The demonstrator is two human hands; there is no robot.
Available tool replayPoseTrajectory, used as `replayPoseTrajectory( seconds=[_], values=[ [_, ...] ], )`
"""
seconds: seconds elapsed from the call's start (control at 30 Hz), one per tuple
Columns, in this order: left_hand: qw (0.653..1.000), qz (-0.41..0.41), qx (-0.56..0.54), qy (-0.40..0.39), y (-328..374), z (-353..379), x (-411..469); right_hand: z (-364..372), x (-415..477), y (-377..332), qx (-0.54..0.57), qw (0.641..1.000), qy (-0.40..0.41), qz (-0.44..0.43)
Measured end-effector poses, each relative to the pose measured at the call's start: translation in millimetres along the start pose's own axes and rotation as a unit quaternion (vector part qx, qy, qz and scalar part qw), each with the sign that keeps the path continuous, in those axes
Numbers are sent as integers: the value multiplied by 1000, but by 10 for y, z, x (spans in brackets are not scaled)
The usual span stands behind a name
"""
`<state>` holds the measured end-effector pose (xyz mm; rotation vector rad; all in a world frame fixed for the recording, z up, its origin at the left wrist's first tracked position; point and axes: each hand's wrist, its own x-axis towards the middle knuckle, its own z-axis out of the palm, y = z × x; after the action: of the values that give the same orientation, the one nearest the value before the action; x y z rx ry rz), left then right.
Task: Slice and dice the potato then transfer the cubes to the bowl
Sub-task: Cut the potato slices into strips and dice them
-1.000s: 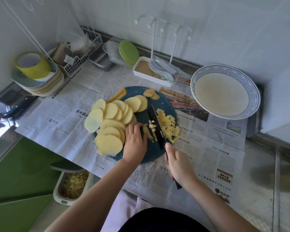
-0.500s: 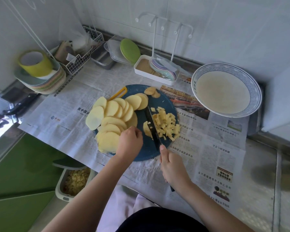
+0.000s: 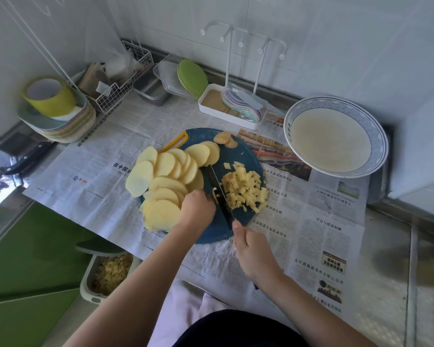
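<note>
A round blue cutting board point(image 3: 233, 151) lies on newspaper. Several pale potato slices point(image 3: 166, 181) are fanned over its left half. A heap of potato cubes point(image 3: 243, 187) sits on its right half. My right hand point(image 3: 254, 251) grips the handle of a black knife point(image 3: 221, 194), whose blade lies on the board against the left side of the cubes. My left hand point(image 3: 197, 209) is curled, fingers down, just left of the blade beside the slices; what it holds is hidden. The blue-rimmed white bowl point(image 3: 376, 136) stands at the back right.
Stacked plates with a yellow-green tape roll point(image 3: 49, 96) stand at the far left. A wire basket point(image 3: 118, 78), metal trays point(image 3: 152, 90) and a white rack tray point(image 3: 232, 108) line the back wall. A bin of potato scraps point(image 3: 109, 274) sits below the counter edge.
The knife has pushed the cut pieces right into the heap of cubes. My left hand has stayed beside the slices near the blade.
</note>
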<state>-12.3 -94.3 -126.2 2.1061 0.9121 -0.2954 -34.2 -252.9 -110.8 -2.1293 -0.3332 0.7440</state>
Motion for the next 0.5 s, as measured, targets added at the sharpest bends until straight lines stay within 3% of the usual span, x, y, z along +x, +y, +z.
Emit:
replayPoseTrajectory(
  seconds=[0.5],
  values=[
    [1000,4,21,-16,53,-40,6,39,38,44,-116,993,23,-9]
  ],
)
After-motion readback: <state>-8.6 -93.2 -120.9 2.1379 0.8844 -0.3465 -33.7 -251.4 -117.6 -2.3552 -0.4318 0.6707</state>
